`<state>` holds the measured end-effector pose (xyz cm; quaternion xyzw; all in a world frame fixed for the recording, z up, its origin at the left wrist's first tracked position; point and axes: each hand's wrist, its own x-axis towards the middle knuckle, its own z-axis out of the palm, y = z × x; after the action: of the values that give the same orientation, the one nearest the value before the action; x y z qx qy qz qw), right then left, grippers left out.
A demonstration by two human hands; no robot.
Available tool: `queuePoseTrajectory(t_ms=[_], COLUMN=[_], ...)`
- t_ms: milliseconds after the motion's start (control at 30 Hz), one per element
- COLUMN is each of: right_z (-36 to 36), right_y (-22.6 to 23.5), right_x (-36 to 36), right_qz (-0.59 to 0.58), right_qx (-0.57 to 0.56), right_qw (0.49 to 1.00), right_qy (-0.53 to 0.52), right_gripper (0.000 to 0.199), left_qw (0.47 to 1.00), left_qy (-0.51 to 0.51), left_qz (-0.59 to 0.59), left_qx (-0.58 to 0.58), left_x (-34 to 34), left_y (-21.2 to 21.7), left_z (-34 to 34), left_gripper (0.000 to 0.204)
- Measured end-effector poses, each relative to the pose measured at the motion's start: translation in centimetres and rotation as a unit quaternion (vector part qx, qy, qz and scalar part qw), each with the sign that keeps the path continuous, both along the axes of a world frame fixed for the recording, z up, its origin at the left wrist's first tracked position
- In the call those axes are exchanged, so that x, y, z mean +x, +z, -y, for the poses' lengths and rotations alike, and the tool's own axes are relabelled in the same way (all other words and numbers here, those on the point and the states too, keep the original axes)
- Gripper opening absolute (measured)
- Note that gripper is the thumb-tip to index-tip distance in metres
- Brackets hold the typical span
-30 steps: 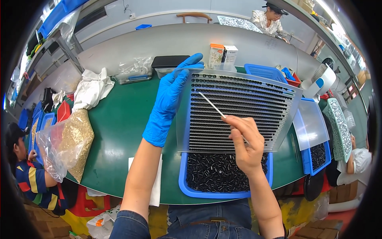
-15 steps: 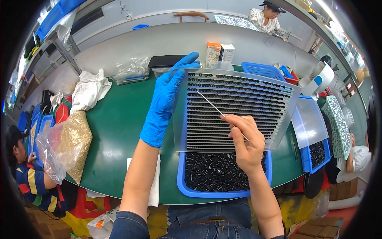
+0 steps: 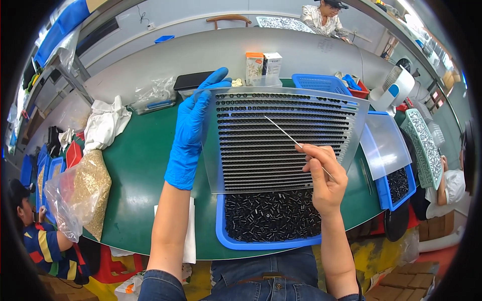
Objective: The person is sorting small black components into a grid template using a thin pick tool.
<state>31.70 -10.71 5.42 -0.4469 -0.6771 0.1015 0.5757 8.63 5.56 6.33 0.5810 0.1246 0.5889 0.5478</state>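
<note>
My left hand point(image 3: 188, 133), in a blue glove, grips a clear flat plate point(image 3: 213, 165) by its upper left edge. The plate is tilted up and carries many rows of small black cylindrical parts point(image 3: 281, 145). My bare right hand point(image 3: 329, 178) pinches a thin metal rod point(image 3: 283, 131) between thumb and fingers. The rod's tip lies over one of the upper rows, left of the plate's middle; whether it touches a part I cannot tell. Below the plate's near edge sits a blue tray point(image 3: 221, 228) of loose black tubes point(image 3: 271, 215).
At left stands a clear bag of golden grains point(image 3: 93, 185) beside a white cloth point(image 3: 106, 120). Farther back are a black-lidded box point(image 3: 193, 80), small cartons point(image 3: 255, 67) and a blue basket point(image 3: 321, 83). Another blue tray point(image 3: 384, 193) is at right. Co-workers sit around the green table point(image 3: 135, 175).
The rod's tip and my right hand have moved right across the plate. My left hand keeps its grip on the plate. The whole view has shifted slightly.
</note>
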Motion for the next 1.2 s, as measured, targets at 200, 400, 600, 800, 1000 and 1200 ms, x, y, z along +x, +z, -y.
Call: queuePoseTrajectory(t_ms=[200, 400, 600, 800, 1000, 1200], right_z=[0.6, 1.2, 1.6, 2.1, 2.4, 2.9], right_y=[-0.1, 0.0, 0.0, -0.2, -0.6, -1.0], right_x=[1.5, 3.2, 4.6, 6.5, 8.1, 10.0], right_qz=[-0.044, -0.08, -0.121, -0.173, -0.207, -0.234], right_qx=[-0.012, -0.03, -0.045, -0.042, -0.035, -0.031], right_qw=[0.999, 0.996, 0.992, 0.984, 0.977, 0.971], right_qy=[0.003, -0.013, -0.01, -0.027, -0.029, -0.048], right_gripper=[0.022, 0.023, 0.022, 0.022, 0.022, 0.023], left_qw=[1.0, 1.0, 0.999, 0.999, 0.999, 0.998], left_qy=[0.012, -0.003, 0.027, 0.017, 0.008, 0.022], left_qz=[-0.007, 0.008, -0.022, -0.023, -0.012, -0.029], left_qx=[0.016, -0.03, 0.008, -0.041, -0.033, -0.055], left_x=[-0.1, 0.4, -0.1, -0.4, -0.4, -0.2], left_y=[0.1, 0.1, -0.5, -0.7, -1.2, -0.8], left_z=[0.0, 0.2, -0.2, -0.8, -1.0, -0.4], left_gripper=[0.041, 0.045, 0.047, 0.049, 0.052, 0.065])
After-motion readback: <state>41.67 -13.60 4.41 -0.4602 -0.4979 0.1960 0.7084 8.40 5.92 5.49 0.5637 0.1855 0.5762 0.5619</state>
